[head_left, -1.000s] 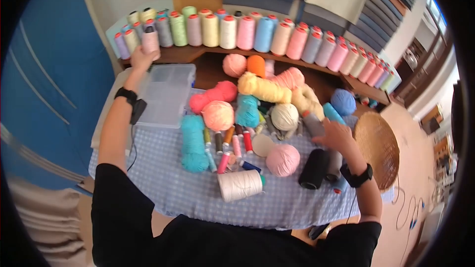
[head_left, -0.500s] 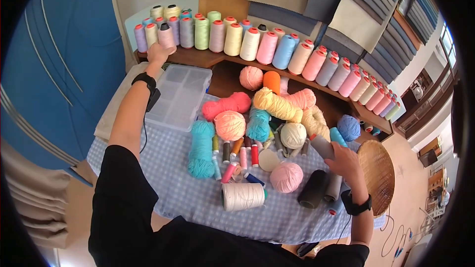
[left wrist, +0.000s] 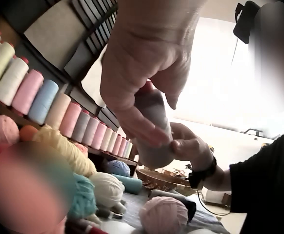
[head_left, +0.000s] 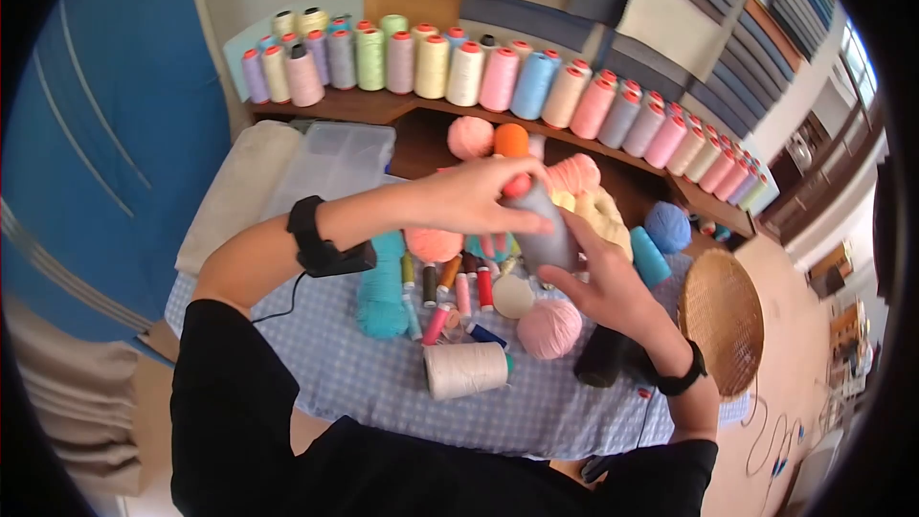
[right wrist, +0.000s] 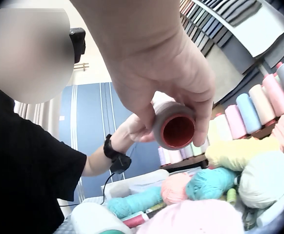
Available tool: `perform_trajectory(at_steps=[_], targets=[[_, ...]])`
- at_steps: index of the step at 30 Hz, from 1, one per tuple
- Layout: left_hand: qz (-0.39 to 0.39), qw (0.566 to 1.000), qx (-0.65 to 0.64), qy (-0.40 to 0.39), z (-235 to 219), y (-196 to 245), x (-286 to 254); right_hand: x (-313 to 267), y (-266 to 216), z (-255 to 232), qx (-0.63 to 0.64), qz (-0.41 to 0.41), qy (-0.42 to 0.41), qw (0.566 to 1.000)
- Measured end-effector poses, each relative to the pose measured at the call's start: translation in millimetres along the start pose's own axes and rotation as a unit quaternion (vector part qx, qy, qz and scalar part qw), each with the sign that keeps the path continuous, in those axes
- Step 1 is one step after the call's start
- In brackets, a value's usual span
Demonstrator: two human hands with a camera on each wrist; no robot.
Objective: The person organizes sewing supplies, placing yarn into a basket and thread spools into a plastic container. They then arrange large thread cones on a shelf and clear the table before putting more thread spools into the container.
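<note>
A grey cone of thread [head_left: 541, 230] is held between both hands above the yarn pile, tilted with its red tip toward the left. My left hand [head_left: 469, 196] grips it near the tip; in the left wrist view its fingers curl round the upper part. At the wider end my right hand [head_left: 608, 282] holds it with thumb and fingers on either side. The right wrist view looks into the hollow red base [right wrist: 178, 132]. Below lie a peach yarn ball [head_left: 436, 244], a pale pink yarn ball [head_left: 549, 328] and several small spools, including a red one [head_left: 484, 289].
A curved shelf [head_left: 383, 107] of pastel thread cones runs along the back, a pink cone [head_left: 304, 81] near its left end. A clear plastic box [head_left: 330, 158] is at left, a wicker basket [head_left: 723, 325] at right. A white cone [head_left: 466, 370] lies near the front edge.
My left hand has let go of the pink cone on the shelf and come right to the grey cone. My right hand has lifted the grey cone from the table's right side toward the middle.
</note>
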State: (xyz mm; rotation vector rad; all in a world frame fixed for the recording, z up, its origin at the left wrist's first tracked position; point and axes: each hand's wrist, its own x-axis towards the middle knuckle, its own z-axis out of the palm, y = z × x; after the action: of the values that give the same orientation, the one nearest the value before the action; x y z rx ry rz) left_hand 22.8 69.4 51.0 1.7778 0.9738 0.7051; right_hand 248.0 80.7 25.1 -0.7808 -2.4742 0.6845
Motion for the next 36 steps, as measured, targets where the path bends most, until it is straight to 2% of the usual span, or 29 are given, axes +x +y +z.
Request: perform_trajectory(at_steps=[1,2,3,4,5,6,7,8,9,10,11,12,13,15,16,17,19,21,22,24,26,27,30,31,32,33,34,35,36], targets=[[0.036,0.990,0.128,0.040,-8,-10,5,0,-1,1,0.013,-0.001,0.006,1.000],[0.044,0.980,0.182,0.064,-16,-19,8,1,8,-1,-0.006,-0.014,-0.012,1.000],[0.028,0.983,0.151,0.103,-22,-19,5,1,28,0,-0.031,-0.036,0.011,0.999],[0.073,0.968,0.179,0.163,-34,-26,6,2,35,-13,-0.018,0.019,0.013,1.000],[-0.051,0.973,0.132,0.181,-48,-12,1,5,45,-29,-0.096,0.033,0.027,0.994],[-0.070,0.965,0.123,0.220,-69,-14,-5,3,61,-44,-0.109,0.074,0.068,0.989],[-0.096,0.934,0.199,0.280,-97,-24,-8,1,98,-58,-0.205,0.050,0.105,0.972],[-0.097,0.914,0.224,0.323,-118,-26,-14,-1,108,-78,-0.355,0.097,0.023,0.929],[-0.101,0.890,0.262,0.359,-144,-34,-20,-4,150,-90,-0.394,0.135,-0.018,0.909],[-0.132,0.855,0.312,0.392,-157,-32,-25,-12,197,-95,-0.402,0.206,-0.038,0.891],[-0.131,0.855,0.314,0.392,-182,-44,-31,-24,219,-94,-0.402,0.206,-0.035,0.892],[-0.143,0.800,0.446,0.376,-213,-66,-35,-33,232,-92,-0.391,0.229,-0.071,0.888],[-0.154,0.726,0.568,0.356,-233,-84,-32,-39,243,-91,-0.382,0.248,-0.106,0.884],[-0.146,0.725,0.565,0.366,-251,-110,-31,-40,263,-85,-0.356,0.267,-0.206,0.871],[-0.136,0.727,0.563,0.367,-263,-124,-37,-34,233,-83,-0.321,0.330,-0.218,0.861],[-0.151,0.713,0.552,0.404,-268,-133,-36,-27,199,-82,-0.285,0.391,-0.230,0.845],[-0.185,0.712,0.521,0.433,-272,-141,-33,-26,205,-74,-0.292,0.377,-0.212,0.853],[-0.171,0.689,0.557,0.432,-275,-147,-31,-28,212,-78,-0.300,0.388,-0.193,0.850],[-0.171,0.692,0.552,0.433,-272,-150,-30,-28,211,-79,-0.307,0.371,-0.191,0.855],[-0.134,0.675,0.552,0.472,-271,-151,-33,-29,207,-82,-0.316,0.354,-0.191,0.859],[-0.156,0.663,0.557,0.475,-265,-147,-33,-24,170,-85,-0.317,0.406,-0.170,0.840],[-0.175,0.653,0.562,0.476,-260,-145,-32,-25,163,-87,-0.318,0.406,-0.170,0.840],[-0.167,0.649,0.537,0.512,-204,-92,-27,-31,139,-98,-0.371,0.360,-0.123,0.847],[-0.167,0.650,0.533,0.515,-195,-91,-22,-31,125,-103,-0.311,0.310,-0.095,0.893],[-0.038,0.661,0.575,0.480,-187,-89,-18,-30,110,-107,-0.248,0.258,-0.067,0.931],[0.091,0.660,0.605,0.436,-176,-91,-13,-25,90,-107,-0.134,0.242,-0.078,0.958],[-0.010,0.826,0.449,0.339,-140,-56,-8,-18,72,-102,-0.015,0.224,-0.088,0.971],[-0.111,0.934,0.261,0.218,-97,-14,-4,-11,63,-94,-0.002,0.182,-0.101,0.978],[-0.084,0.964,0.190,0.168,-70,-2,-2,-4,54,-85,0.013,0.139,-0.114,0.984]])
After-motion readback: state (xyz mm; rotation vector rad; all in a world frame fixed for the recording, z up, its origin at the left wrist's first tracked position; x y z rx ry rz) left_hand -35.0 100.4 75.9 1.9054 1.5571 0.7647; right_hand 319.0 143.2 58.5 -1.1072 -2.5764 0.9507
